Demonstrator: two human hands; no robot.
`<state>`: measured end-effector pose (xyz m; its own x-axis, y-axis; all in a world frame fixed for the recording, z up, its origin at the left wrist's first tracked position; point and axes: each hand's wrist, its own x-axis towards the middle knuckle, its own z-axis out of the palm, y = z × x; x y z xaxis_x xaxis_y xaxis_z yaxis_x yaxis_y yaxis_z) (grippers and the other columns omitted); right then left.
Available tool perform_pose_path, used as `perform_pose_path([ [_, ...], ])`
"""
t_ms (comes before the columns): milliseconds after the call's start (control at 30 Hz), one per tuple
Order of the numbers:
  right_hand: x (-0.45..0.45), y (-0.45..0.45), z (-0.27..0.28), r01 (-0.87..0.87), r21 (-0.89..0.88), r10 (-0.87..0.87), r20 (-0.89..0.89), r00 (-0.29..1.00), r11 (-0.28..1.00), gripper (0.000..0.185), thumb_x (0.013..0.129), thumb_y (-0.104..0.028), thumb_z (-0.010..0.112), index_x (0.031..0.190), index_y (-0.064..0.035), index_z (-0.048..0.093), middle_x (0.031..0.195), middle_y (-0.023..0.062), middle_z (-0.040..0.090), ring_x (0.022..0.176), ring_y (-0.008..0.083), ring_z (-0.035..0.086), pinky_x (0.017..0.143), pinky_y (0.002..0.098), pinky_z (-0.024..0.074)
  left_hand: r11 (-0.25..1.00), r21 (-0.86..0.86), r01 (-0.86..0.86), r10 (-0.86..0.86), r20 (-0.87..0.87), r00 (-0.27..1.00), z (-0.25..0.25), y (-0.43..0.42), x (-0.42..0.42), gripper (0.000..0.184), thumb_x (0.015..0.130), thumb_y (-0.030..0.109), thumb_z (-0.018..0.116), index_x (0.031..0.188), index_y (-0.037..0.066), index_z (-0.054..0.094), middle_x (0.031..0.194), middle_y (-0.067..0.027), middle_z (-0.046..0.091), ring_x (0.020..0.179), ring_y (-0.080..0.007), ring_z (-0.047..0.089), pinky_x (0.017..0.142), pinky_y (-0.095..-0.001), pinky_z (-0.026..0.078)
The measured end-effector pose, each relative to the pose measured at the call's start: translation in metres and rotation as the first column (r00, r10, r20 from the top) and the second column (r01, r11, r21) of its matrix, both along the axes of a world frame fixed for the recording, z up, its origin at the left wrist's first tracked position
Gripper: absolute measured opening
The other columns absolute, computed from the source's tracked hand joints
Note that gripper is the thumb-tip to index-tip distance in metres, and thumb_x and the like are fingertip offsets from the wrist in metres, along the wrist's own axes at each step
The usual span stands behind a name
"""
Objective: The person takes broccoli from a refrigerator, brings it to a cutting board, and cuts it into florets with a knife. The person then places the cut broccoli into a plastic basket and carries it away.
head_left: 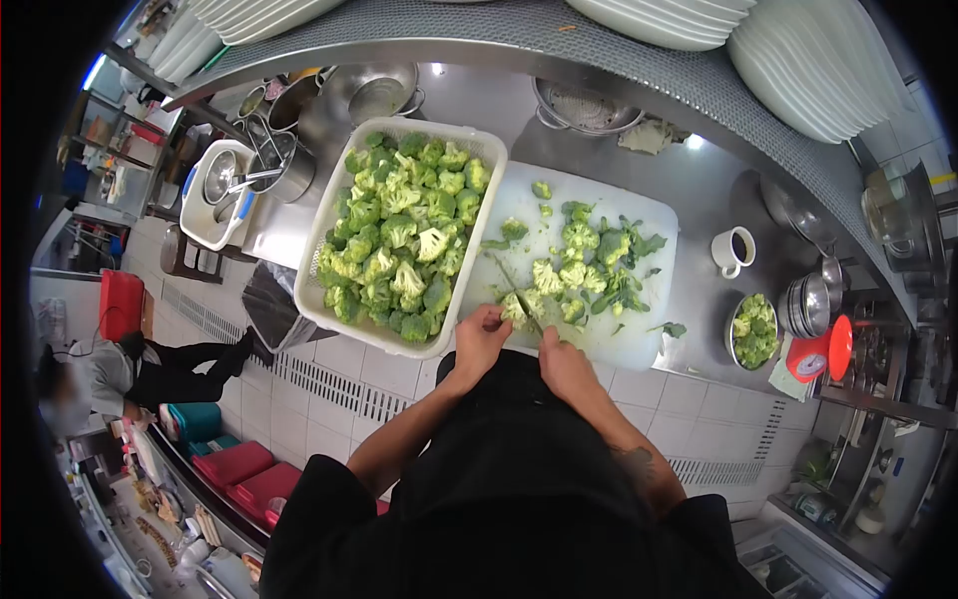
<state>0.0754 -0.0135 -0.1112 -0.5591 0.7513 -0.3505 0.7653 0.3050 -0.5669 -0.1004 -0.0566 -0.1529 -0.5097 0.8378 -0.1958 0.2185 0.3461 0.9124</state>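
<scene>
My right hand is closed round the handle of a knife, whose blade points up and left over the white cutting board. Close to the blade, the fingers of my left hand pinch a broccoli floret. More cut broccoli and loose leaves lie across the board to the right of the knife. Left of the board stands a cream plastic basket heaped with broccoli florets.
To the right are a white mug of dark liquid, a bowl of broccoli stems, stacked metal bowls and a red scale. Colanders stand at the back under a shelf of plates. A person is at far left.
</scene>
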Motion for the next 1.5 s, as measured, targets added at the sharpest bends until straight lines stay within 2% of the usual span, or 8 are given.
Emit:
perform_pose_path([
  [167, 0.008, 0.013, 0.040, 0.132, 0.032, -0.123, -0.205, 0.971, 0.991, 0.020, 0.101, -0.018, 0.051, 0.105, 0.0004, 0.044, 0.073, 0.0308, 0.063, 0.073, 0.0523, 0.063, 0.065, 0.0603, 0.0478, 0.989, 0.143, -0.028, 0.022, 0.044, 0.999, -0.002, 0.016, 0.004, 0.033, 0.082, 0.009, 0.075, 0.113, 0.002, 0.066, 0.127, -0.0225, 0.059, 0.099, -0.0286, 0.067, 0.078, -0.0387, 0.058],
  [233, 0.018, 0.015, 0.046, 0.170, 0.052, -0.158, -0.190, 0.969, 0.984, 0.019, 0.101, -0.018, 0.050, 0.105, -0.0005, 0.044, 0.076, 0.0302, 0.064, 0.075, 0.0520, 0.063, 0.065, 0.0605, 0.0482, 0.967, 0.166, 0.194, -0.121, -0.373, 0.920, 0.001, 0.031, 0.007, 0.055, 0.079, 0.018, 0.078, 0.129, 0.007, 0.058, 0.143, -0.0251, 0.041, 0.120, -0.0389, 0.054, 0.089, -0.0482, 0.055],
  [367, 0.031, 0.020, 0.044, 0.275, 0.069, -0.262, -0.155, 0.953, 0.959, 0.014, 0.101, -0.015, 0.051, 0.102, -0.0030, 0.044, 0.071, 0.0284, 0.063, 0.068, 0.0515, 0.061, 0.056, 0.0591, 0.0449, 0.920, -0.209, 0.331, -0.391, -0.445, 0.805, 0.043, 0.064, 0.019, 0.083, 0.075, 0.029, 0.081, 0.148, 0.020, 0.043, 0.139, -0.0260, 0.042, 0.129, -0.0521, 0.040, 0.096, -0.0548, 0.051],
  [567, 0.037, 0.016, 0.055, 0.329, 0.091, -0.311, -0.172, 0.935, 0.940, 0.018, 0.102, -0.016, 0.052, 0.097, -0.0019, 0.042, 0.067, 0.0278, 0.059, 0.065, 0.0498, 0.060, 0.055, 0.0561, 0.0422, 0.787, -0.394, 0.474, -0.606, -0.354, 0.712, 0.026, 0.097, 0.018, 0.064, 0.077, 0.016, 0.073, 0.138, 0.018, 0.054, 0.134, -0.0247, 0.046, 0.124, -0.0494, 0.043, 0.093, -0.0548, 0.051],
  [967, 0.056, 0.011, 0.055, 0.473, 0.118, -0.441, -0.220, 0.870, 0.873, 0.022, 0.103, -0.021, 0.054, 0.095, -0.0035, 0.043, 0.067, 0.0245, 0.060, 0.063, 0.0479, 0.060, 0.053, 0.0521, 0.0418, 0.932, 0.096, 0.351, -0.311, -0.290, 0.905, 0.054, 0.069, -0.009, 0.038, 0.073, 0.012, 0.076, 0.110, 0.011, 0.071, 0.090, -0.0107, 0.063, 0.095, -0.0317, 0.058, 0.092, -0.0435, 0.045],
  [1267, 0.105, 0.041, 0.041, 0.612, 0.212, -0.597, -0.135, 0.791, 0.762, 0.025, 0.098, -0.019, 0.060, 0.106, -0.0024, 0.042, 0.073, 0.0285, 0.064, 0.072, 0.0517, 0.063, 0.061, 0.0548, 0.0469, 0.861, 0.502, 0.083, 0.233, -0.534, 0.813, 0.119, 0.065, -0.163, 0.036, 0.071, 0.002, 0.082, 0.106, 0.009, 0.071, 0.100, -0.0092, 0.070, 0.087, -0.0285, 0.063, 0.087, -0.0399, 0.049],
  [1400, 0.118, 0.074, 0.019, 0.619, 0.220, -0.621, -0.068, 0.781, 0.754, 0.035, 0.093, -0.018, 0.063, 0.112, -0.0049, 0.036, 0.087, 0.0305, 0.065, 0.083, 0.0520, 0.064, 0.070, 0.0579, 0.0500, 0.993, 0.106, 0.048, 0.017, -0.538, 0.843, 0.115, 0.091, -0.231, 0.043, 0.081, 0.026, 0.079, 0.121, 0.012, 0.068, 0.128, -0.0173, 0.063, 0.106, -0.0337, 0.061, 0.097, -0.0463, 0.046],
  [1500, 0.123, 0.100, -0.009, 0.604, 0.272, -0.594, -0.128, 0.794, 0.749, 0.035, 0.091, -0.013, 0.063, 0.111, -0.0028, 0.037, 0.092, 0.0309, 0.064, 0.084, 0.0510, 0.063, 0.072, 0.0570, 0.0501, 0.984, -0.175, -0.027, -0.135, -0.841, 0.524, 0.077, 0.103, -0.242, 0.058, 0.088, 0.046, 0.070, 0.137, 0.018, 0.059, 0.144, -0.0212, 0.049, 0.123, -0.0421, 0.050, 0.101, -0.0594, 0.039],
])
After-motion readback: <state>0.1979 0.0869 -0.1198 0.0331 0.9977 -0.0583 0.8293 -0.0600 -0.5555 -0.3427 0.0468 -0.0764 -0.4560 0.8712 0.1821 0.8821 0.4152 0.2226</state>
